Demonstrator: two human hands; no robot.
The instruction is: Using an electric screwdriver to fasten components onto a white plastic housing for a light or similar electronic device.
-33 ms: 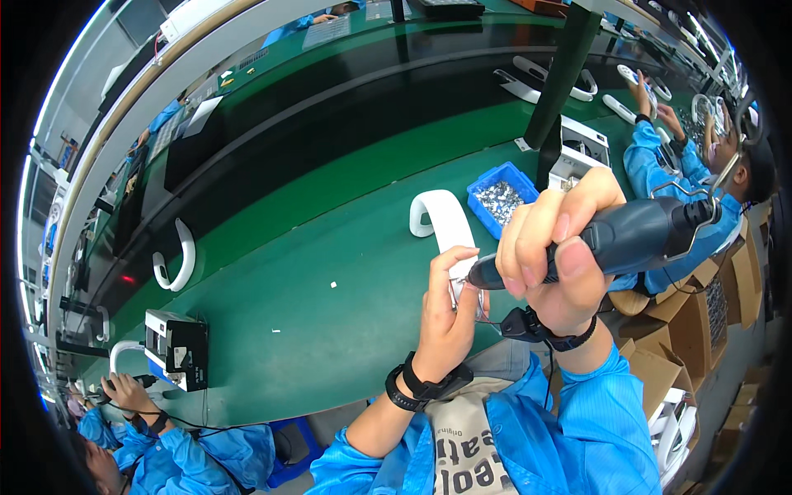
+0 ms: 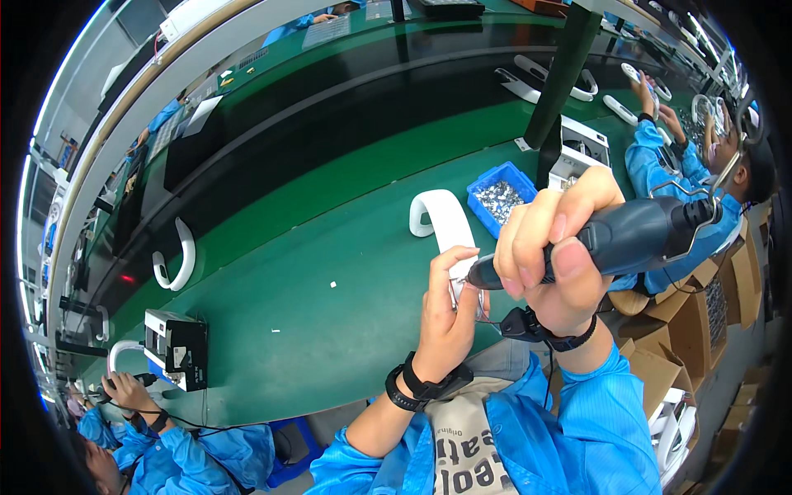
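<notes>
My left hand (image 2: 445, 318) grips the near end of a white curved plastic part (image 2: 450, 227), thumb and fingers closed on its sides. The part's hooked far end rests over the green table. In my right hand (image 2: 561, 256) is a dark electric screwdriver (image 2: 631, 235), held almost level with the fingers wrapped round its body. Its tapered tip points left and meets the part's near end, between my left thumb and forefinger. The exact contact spot is too small to make out. Thin wires hang by the part's near end.
A blue bin (image 2: 485, 216) of small metal pieces (image 2: 500, 200) stands beyond my right hand, beside a white-and-black device (image 2: 584, 142) and a dark green post (image 2: 563, 78). Another white curved part (image 2: 186, 256) lies left. Co-workers sit on both sides. Cardboard boxes (image 2: 689, 330) stand at right.
</notes>
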